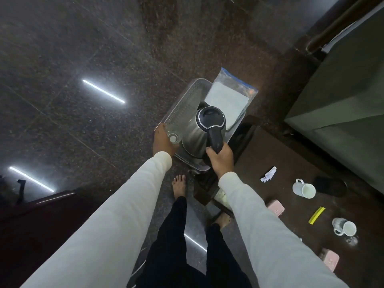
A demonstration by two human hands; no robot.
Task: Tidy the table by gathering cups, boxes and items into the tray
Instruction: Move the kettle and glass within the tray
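Right hand (221, 160) gripping upright kettle (204, 129), tray (182, 107)

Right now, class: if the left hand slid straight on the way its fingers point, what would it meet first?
The left hand already grips the near left edge of the clear tray. Going straight on, up the picture, it would probably run along that left wall; the kettle sits to its right, likely out of line, though depth is unclear.

Head-height, steeply downward (one view)

The kettle (202, 132) hides the tray's (182, 104) near floor. At five o'clock, the frame's edge crops the table (291, 163).
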